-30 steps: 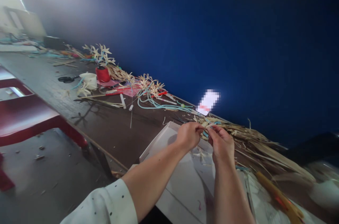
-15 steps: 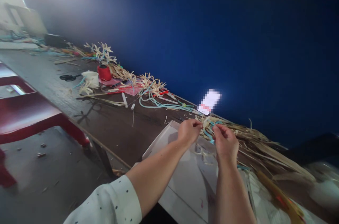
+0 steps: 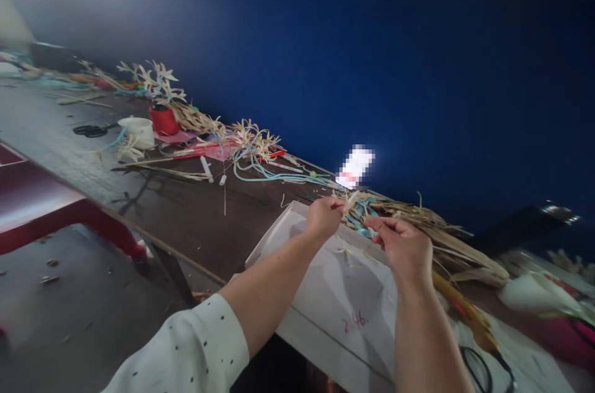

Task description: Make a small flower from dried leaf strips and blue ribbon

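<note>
Over the far edge of a white box, my left hand is closed in a pinch on a pale husk strip that sticks up beyond the fingertips. My right hand is just to its right, thumb and fingers pressed together; whatever is between them is too small to make out. Light blue stems and a heap of dry husk lie right behind both hands. Handwritten marks show on the box.
Left along the table are husk flowers on blue stems, a red thread spool, a white cup and black scissors. A lit phone leans on the blue partition. A red stool stands left.
The view has turned right, bringing more of the table's right side into sight. My right hand has moved slightly away from the left, uncovering writing on the box. The left hand keeps its pinch.
</note>
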Tool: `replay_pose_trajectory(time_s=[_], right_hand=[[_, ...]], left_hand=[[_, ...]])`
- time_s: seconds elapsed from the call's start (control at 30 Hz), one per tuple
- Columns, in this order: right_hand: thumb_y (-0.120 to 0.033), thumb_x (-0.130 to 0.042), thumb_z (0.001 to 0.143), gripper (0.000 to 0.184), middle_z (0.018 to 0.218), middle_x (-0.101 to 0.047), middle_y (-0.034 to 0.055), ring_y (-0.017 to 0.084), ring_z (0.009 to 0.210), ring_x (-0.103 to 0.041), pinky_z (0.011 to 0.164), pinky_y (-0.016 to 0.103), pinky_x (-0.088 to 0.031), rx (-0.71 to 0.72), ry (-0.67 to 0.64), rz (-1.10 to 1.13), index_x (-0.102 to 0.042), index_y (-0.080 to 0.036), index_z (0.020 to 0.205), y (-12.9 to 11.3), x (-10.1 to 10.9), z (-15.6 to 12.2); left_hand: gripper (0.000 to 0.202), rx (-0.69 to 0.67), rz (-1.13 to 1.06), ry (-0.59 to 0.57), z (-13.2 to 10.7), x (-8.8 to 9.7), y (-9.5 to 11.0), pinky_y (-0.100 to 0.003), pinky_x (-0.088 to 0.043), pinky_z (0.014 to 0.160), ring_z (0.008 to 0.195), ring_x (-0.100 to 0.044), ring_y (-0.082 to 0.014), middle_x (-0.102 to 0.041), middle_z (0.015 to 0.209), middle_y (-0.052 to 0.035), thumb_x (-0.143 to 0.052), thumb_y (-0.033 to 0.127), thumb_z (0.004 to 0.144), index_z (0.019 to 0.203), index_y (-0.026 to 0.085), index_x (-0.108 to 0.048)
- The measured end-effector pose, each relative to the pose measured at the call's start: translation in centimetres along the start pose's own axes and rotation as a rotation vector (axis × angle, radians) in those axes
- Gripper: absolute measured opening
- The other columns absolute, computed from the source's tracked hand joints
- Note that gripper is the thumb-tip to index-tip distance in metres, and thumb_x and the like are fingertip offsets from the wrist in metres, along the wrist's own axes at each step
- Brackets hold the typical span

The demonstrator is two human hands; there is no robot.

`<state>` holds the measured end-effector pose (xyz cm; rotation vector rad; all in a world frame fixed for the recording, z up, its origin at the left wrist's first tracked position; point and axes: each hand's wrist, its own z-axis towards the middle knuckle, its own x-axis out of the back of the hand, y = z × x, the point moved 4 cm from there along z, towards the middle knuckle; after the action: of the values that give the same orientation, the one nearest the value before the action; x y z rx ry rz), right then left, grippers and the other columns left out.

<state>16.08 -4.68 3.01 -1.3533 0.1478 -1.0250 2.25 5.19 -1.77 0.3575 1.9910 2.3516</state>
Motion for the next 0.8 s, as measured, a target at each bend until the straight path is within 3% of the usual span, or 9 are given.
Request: replay_pose_trajectory(time_s=[0.1, 0.23, 0.37, 0.47, 0.6, 0.8], right_hand=[[-0.055, -0.069, 0.06, 0.046, 0.054, -0.063, 0.0043, 0.017, 0.047, -0.056, 0.044, 0.025, -0.039, -0.015, -0.045, -0.075, -0.074, -0.015, 0.082, 1.4, 0.8, -0.5], [-0.044, -0.059, 0.072, 0.035, 0.08, -0.071, 0.0042, 0.018, 0.059, -0.063, 0.054, 0.026, -0.044, -0.019, -0.216, -0.174, -0.071, -0.02, 0.095, 3.4, 0.9, -0.6], [-0.037, -0.057, 0.074, 0.03, 0.089, -0.07, 0.0021, 0.019, 0.069, -0.065, 0.066, 0.029, -0.044, 0.087, -0.352, -0.442, -0.07, -0.026, 0.098, 4.5, 0.3, -0.6], [-0.039, -0.056, 0.075, 0.024, 0.09, -0.07, 0.0014, 0.021, 0.079, -0.063, 0.068, 0.03, -0.041, 0.194, -0.406, -0.622, -0.071, -0.03, 0.091, 4.4, -0.4, -0.9], [-0.042, -0.056, 0.076, 0.024, 0.087, -0.069, 0.0012, 0.02, 0.075, -0.062, 0.062, 0.028, -0.038, 0.211, -0.455, -0.693, -0.07, -0.031, 0.092, 3.4, -1.5, -1.9], [-0.029, -0.056, 0.077, 0.023, 0.091, -0.065, 0.0007, 0.017, 0.077, -0.059, 0.062, 0.026, -0.034, 0.35, -0.512, -0.731, -0.07, -0.033, 0.094, 1.9, -3.2, -3.1]], left_hand=[[0.019, 0.0, -0.009, -0.004, -0.1, 0.0, 0.1, -0.021, -0.042, 0.064, 0.073, -0.06, -0.0132, -0.069, 0.077, -0.0004, -0.055, 0.029, 0.073, 0.08, 0.02, -0.07], [0.019, -0.025, -0.031, 0.001, 0.1, -0.1, 0.0, -0.021, -0.043, 0.065, 0.074, -0.061, -0.0141, -0.07, 0.078, -0.0013, -0.056, 0.031, 0.073, 0.08, 0.02, -0.07], [0.019, -0.022, -0.058, -0.009, 0.2, -0.3, -0.1, -0.022, -0.044, 0.067, 0.076, -0.061, -0.0151, -0.071, 0.079, -0.002, -0.056, 0.029, 0.073, 0.081, 0.02, -0.071], [0.019, -0.012, -0.066, -0.02, 0.2, -0.2, 0.0, -0.022, -0.044, 0.067, 0.076, -0.062, -0.0157, -0.071, 0.079, -0.0027, -0.057, 0.029, 0.072, 0.082, 0.019, -0.07], [0.019, -0.01, -0.076, -0.032, 0.1, -0.3, 0.1, -0.022, -0.044, 0.066, 0.077, -0.062, -0.0157, -0.071, 0.079, -0.0023, -0.056, 0.028, 0.073, 0.083, 0.02, -0.07], [0.019, -0.009, -0.065, -0.035, 0.0, -0.2, 0.2, -0.022, -0.044, 0.065, 0.077, -0.062, -0.0156, -0.071, 0.078, -0.0018, -0.056, 0.028, 0.072, 0.082, 0.02, -0.07]])
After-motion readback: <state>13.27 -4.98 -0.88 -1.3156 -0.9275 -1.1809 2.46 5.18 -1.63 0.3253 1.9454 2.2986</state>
